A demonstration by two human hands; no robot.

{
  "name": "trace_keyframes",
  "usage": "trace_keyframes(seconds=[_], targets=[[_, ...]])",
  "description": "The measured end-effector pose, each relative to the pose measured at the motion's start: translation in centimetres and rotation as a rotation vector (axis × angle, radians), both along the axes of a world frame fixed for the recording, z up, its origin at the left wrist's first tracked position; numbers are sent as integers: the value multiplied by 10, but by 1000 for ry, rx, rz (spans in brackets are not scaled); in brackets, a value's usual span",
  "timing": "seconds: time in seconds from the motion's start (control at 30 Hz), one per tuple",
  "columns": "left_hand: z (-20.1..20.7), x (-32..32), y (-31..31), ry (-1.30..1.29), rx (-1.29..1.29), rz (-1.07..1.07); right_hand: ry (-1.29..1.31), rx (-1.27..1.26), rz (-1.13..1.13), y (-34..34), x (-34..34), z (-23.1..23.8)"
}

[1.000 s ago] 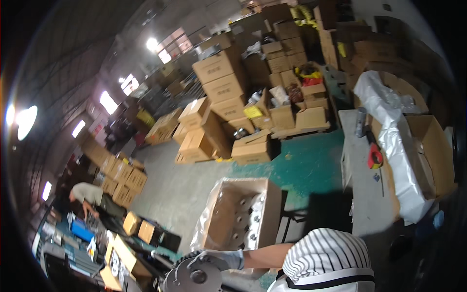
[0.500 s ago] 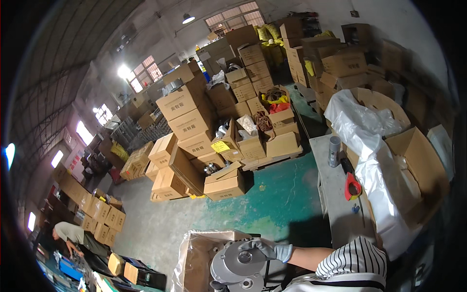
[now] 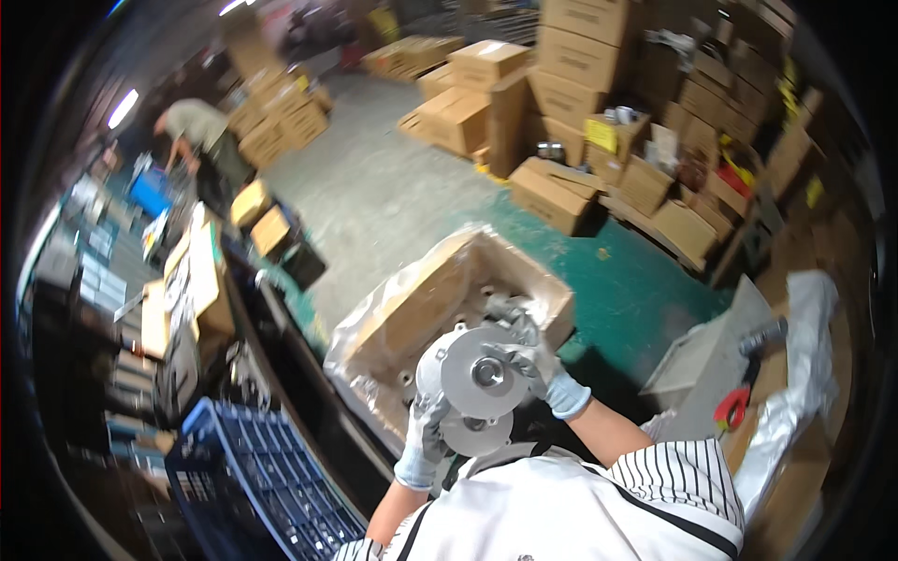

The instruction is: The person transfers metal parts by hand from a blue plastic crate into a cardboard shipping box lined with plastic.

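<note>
Both my hands wear grey gloves with light blue cuffs. Between them is a grey metal housing (image 3: 445, 363) with two round sections, the upper one larger and with a round hole near its middle. My left hand (image 3: 427, 428) is closed on the housing's lower left side. Over its upper right side, my right hand (image 3: 531, 353) is closed, fingers near the hole. The housing is just above the near side of a box (image 3: 421, 297) lined with clear plastic, where several metal parts lie. The housing's underside is hidden.
A blue plastic crate (image 3: 271, 477) stands at the lower left. To the right are a spray can (image 3: 762, 337), a red tape dispenser (image 3: 731, 409) and plastic sheeting (image 3: 812, 327). Stacked cartons (image 3: 468, 117) fill the back. Another person (image 3: 208, 136) bends over at the far left.
My view has swung left and down, bringing the crate and my whole left hand into sight. The housing stays in my hands and now shows higher in the picture.
</note>
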State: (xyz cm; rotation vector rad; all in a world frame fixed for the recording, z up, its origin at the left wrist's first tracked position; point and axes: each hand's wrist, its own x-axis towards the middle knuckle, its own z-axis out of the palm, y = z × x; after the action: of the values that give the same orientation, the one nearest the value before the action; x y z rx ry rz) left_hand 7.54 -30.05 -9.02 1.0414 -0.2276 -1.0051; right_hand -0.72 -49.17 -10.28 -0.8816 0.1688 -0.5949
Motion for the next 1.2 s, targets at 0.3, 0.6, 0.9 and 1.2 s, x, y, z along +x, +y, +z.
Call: trace_keyframes(seconds=[0.3, 0.6, 0.9, 1.2], targets=[[-31, 44, 83, 272, 26, 198, 183, -1287, -20, 60, 84, 27], [-49, 45, 104, 456, -20, 366, 481, -1837, 399, 101, 96, 34], [-48, 33, 98, 382, -11, 565, 331, -1649, 526, 105, 113, 34], [-38, 25, 154, 69, -112, 836, 370, -1561, 605, 37, 126, -30]])
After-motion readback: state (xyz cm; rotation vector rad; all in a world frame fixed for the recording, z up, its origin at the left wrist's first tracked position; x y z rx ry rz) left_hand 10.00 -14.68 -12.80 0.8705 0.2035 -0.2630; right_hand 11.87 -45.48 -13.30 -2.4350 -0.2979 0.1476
